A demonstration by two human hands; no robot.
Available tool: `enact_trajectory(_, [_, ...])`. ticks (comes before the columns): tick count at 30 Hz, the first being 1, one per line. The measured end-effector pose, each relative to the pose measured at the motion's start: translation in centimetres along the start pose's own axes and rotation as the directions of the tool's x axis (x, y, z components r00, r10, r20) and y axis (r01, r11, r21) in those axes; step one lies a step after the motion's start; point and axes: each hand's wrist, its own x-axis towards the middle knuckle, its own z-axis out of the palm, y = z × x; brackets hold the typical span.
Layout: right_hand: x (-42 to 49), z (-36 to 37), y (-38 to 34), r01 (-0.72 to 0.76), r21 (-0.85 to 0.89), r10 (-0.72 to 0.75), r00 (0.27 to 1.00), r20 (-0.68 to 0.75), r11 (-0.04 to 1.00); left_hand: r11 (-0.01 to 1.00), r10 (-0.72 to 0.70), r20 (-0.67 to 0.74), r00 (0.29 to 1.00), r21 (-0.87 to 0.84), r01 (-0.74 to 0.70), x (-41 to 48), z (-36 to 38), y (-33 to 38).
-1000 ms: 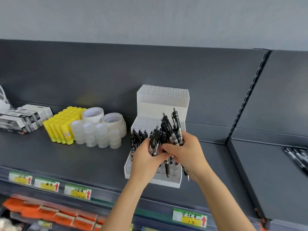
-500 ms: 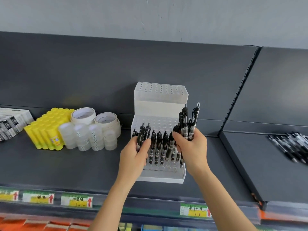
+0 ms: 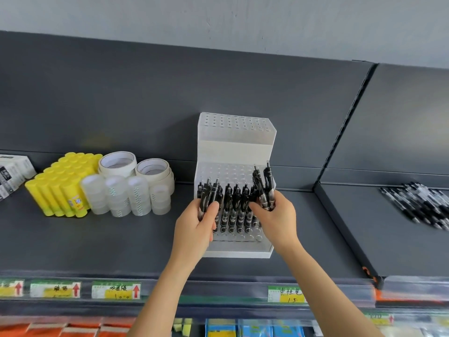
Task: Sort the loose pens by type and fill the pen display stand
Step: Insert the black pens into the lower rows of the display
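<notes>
Head view: a white stepped pen display stand (image 3: 237,142) sits at the centre of the frame on a dark grey shelf (image 3: 97,244), its back against the rear panel. Its upper tier shows only bare holes. A row of black pens (image 3: 237,203) stands upright in the lower tier.

The left hand (image 3: 196,227) is at the stand's left front corner, fingers curled round a small bunch of black pens (image 3: 209,194) held upright. The right hand (image 3: 277,215), at the stand's right side, grips another bunch of pens (image 3: 264,188), clips upward, just above the lower tier.

At the right edge of the frame, on the neighbouring shelf section, a loose pile of black pens (image 3: 422,203) lies flat, well apart from the stand.

Left of the stand are stacked clear tape rolls (image 3: 126,198), two wider white tape rolls (image 3: 116,164) behind them, a block of yellow glue sticks (image 3: 63,186) and white boxes (image 3: 12,171) at the left edge. Price labels (image 3: 116,290) line the shelf's front rail.
</notes>
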Motion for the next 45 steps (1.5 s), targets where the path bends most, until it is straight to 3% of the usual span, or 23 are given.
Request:
enact_trajectory(4, [-0.4, -0.3, 0.0, -0.025, 0.039, 0.025, 1.000, -0.001, 0.999, 1.000, -0.008, 0.015, 1.000, -0.020, 0.008, -0.2, -0.2, 0.0])
enact_trajectory(7, [-0.2, -1.0, -0.2, -0.161, 0.293, 0.172, 0.985, -0.011, 0.943, 1.000, -0.016, 0.012, 1.000, -0.021, 0.016, -0.3, -0.2, 0.1])
enact_trajectory(9, [0.3, -1.5, -0.6, -0.302, 0.488, 0.332, 0.943, 0.028, 0.819, 0.999, -0.020, 0.020, 1.000, -0.033, 0.020, -0.4, 0.0, 0.2])
enact_trajectory(11, [0.8, -2.0, -1.0, -0.412, 0.658, 0.447, 0.886, 0.127, 0.630, 1.000, -0.008, 0.046, 0.999, -0.027, 0.009, -0.5, 0.3, 0.5])
enact_trajectory(14, [1.0, -2.4, -1.3, -0.488, 0.789, 0.497, 0.824, 0.274, 0.374, 1.000, 0.000, 0.088, 0.996, -0.017, 0.002, -0.5, 1.1, 0.9])
enact_trajectory(16, [0.9, -2.4, -1.4, -0.506, 0.809, 0.493, 0.808, 0.323, 0.299, 0.999, -0.009, 0.135, 0.991, -0.043, 0.015, -0.6, 1.6, 1.2])
enact_trajectory(21, [0.7, -1.7, -1.1, -0.475, 0.757, 0.443, 0.854, 0.274, 0.448, 0.997, -0.052, 0.249, 0.967, -0.049, 0.066, -0.7, 3.4, 2.5])
enact_trajectory(24, [0.3, -1.1, -1.2, -0.486, 0.765, 0.411, 0.855, 0.316, 0.423, 0.997, -0.077, 0.335, 0.939, 0.042, 0.066, -0.7, 4.8, 2.8])
enact_trajectory(28, [-0.3, -1.3, -1.1, -0.423, 0.775, 0.356, 0.894, 0.272, 0.469, 0.992, -0.099, 0.316, 0.943, 0.111, 0.067, -0.7, 5.7, 2.5])
enact_trajectory(37, [0.1, -2.7, 0.0, -0.299, 0.500, 0.357, 0.934, -0.022, 0.813, 0.990, -0.108, 0.258, 0.960, 0.111, 0.081, -0.1, 5.1, 1.5])
enact_trajectory(45, [1.2, -4.9, -0.8, -0.234, 0.422, 0.241, 0.970, 0.038, 0.876, 0.966, -0.097, 0.308, 0.946, 0.260, 0.015, 1.0, 3.5, 0.3])
